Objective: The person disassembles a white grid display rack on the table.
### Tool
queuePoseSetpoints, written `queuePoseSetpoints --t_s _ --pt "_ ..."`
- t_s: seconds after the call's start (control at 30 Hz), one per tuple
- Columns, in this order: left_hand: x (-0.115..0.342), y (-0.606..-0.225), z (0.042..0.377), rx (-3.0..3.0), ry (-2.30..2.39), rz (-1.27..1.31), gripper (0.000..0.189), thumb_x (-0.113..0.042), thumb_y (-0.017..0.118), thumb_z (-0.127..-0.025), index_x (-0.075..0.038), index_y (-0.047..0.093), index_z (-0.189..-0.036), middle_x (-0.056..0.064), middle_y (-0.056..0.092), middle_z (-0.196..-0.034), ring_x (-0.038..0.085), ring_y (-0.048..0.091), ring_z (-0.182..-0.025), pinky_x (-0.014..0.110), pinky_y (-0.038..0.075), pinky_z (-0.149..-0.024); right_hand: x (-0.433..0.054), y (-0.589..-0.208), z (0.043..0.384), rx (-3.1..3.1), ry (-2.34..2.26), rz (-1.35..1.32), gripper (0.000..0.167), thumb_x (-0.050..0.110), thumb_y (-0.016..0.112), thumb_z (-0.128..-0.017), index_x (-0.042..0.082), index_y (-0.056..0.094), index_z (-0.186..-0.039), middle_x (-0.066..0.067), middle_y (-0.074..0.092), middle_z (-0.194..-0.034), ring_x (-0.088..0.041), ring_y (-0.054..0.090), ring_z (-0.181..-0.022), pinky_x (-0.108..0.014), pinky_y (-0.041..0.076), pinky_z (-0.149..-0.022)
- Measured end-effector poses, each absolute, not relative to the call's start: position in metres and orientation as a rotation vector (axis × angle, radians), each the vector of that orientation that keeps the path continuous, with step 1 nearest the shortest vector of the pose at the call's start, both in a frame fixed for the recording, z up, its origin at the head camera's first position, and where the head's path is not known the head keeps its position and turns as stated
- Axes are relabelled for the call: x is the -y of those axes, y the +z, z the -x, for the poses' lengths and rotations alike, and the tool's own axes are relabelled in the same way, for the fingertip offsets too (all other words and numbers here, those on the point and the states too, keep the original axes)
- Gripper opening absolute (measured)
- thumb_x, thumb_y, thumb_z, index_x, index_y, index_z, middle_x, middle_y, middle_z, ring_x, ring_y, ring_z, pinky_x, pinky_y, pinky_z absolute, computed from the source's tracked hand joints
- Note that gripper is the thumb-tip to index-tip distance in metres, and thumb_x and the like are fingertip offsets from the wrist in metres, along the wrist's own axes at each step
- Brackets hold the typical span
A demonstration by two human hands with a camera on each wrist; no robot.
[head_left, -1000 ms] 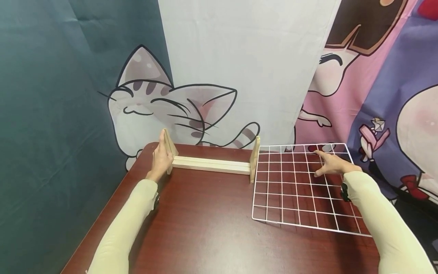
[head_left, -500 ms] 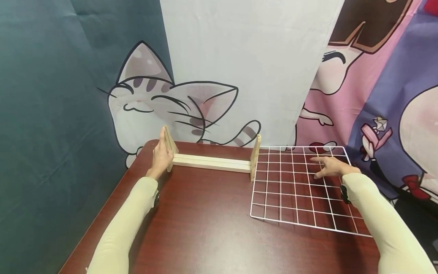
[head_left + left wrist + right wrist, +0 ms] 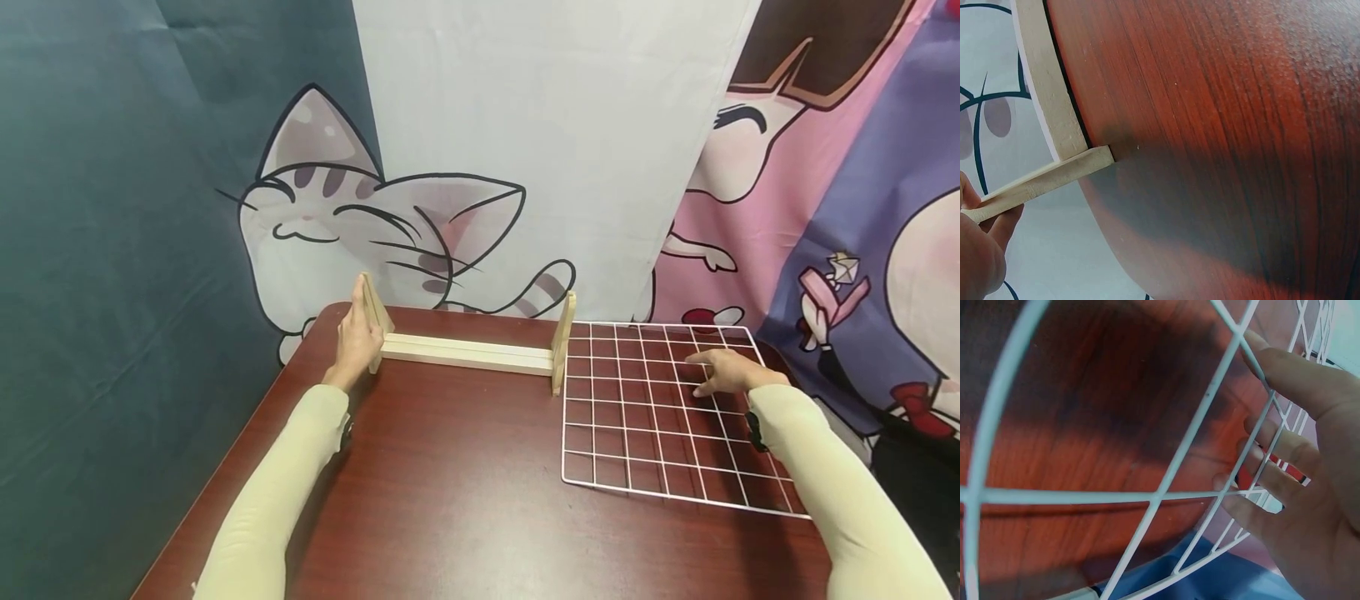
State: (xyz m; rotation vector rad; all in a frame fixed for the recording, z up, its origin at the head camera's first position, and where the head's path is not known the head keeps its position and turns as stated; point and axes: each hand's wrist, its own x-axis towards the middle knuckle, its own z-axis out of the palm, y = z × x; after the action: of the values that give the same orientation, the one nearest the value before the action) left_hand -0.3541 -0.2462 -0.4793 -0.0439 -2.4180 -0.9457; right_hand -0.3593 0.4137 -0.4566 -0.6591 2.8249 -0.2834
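A pale wooden stand has a long low rail (image 3: 465, 352) between two upright end panels. My left hand (image 3: 358, 340) grips its left end panel (image 3: 1047, 178), thumb on one face and fingers on the other. A white wire grid panel (image 3: 637, 433) is on the right, its left edge beside the stand's right end panel (image 3: 562, 343); whether they touch, I cannot tell. At the grid's right part, my right hand (image 3: 731, 372) has thumb and fingers bent among the wires. Wires cross in front of its fingers (image 3: 1279, 447) in the right wrist view.
The dark red-brown table (image 3: 450, 467) reaches back to a wall of printed cloth with a cartoon cat (image 3: 322, 225). Figures on pink and purple cloth (image 3: 810, 167) are at the right. The table's left edge runs beside my left arm.
My right thumb and fingers have drawn closer together. The grid's far right corner has dropped and its near left corner has shifted a little right. My left hand keeps its grip on the stand.
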Motion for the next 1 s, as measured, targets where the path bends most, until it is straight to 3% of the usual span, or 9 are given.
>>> queuePoseSetpoints --t_s 0.17,0.47,0.67,0.83,1.0 --pt "0.247 -0.48 0.355 2.41 -0.945 0.053 0.101 0.01 0.054 -0.079 -0.03 0.01 -0.16 0.028 0.051 -0.143 0.048 0.058 -0.09 0.059 0.048 -0.076 -0.415 -0.464 0.358 -2.856 -0.312 0.635 0.067 0.024 0.087 -0.072 -0.008 0.062 -0.126 -0.036 0.059 -0.128 -0.058 0.053 -0.118 -0.067 0.043 -0.096" --pt "0.246 -0.481 0.356 2.413 -0.951 0.036 0.102 0.01 0.055 -0.079 -0.031 0.009 -0.16 0.028 0.052 -0.142 0.048 0.058 -0.093 0.06 0.048 -0.079 -0.422 -0.479 0.356 -2.93 -0.448 0.593 0.07 0.024 0.089 -0.07 -0.004 0.061 -0.128 -0.035 0.061 -0.124 -0.054 0.059 -0.11 -0.065 0.046 -0.09" --pt "0.245 -0.481 0.356 2.415 -0.952 0.041 0.102 0.01 0.055 -0.08 -0.031 0.009 -0.16 0.029 0.052 -0.141 0.05 0.059 -0.095 0.061 0.048 -0.081 -0.428 -0.494 0.351 -3.022 -0.565 0.567 0.076 0.023 0.09 -0.069 -0.008 0.056 -0.129 -0.033 0.064 -0.109 -0.051 0.06 -0.104 -0.063 0.046 -0.088" --pt "0.245 -0.481 0.357 2.426 -0.939 0.027 0.102 0.01 0.055 -0.079 -0.033 0.009 -0.16 0.028 0.052 -0.141 0.049 0.059 -0.09 0.059 0.049 -0.075 -0.431 -0.503 0.349 -3.044 -0.624 0.468 0.089 0.027 0.09 -0.069 -0.014 0.046 -0.135 -0.04 0.061 -0.117 -0.055 0.057 -0.111 -0.065 0.044 -0.094" --pt "0.245 -0.479 0.356 2.418 -0.935 0.025 0.102 0.01 0.056 -0.079 -0.033 0.01 -0.16 0.028 0.052 -0.141 0.048 0.059 -0.087 0.058 0.049 -0.074 -0.432 -0.504 0.349 -3.064 -0.628 0.42 0.093 0.031 0.089 -0.07 -0.012 0.043 -0.139 -0.037 0.06 -0.113 -0.052 0.057 -0.108 -0.064 0.043 -0.092"
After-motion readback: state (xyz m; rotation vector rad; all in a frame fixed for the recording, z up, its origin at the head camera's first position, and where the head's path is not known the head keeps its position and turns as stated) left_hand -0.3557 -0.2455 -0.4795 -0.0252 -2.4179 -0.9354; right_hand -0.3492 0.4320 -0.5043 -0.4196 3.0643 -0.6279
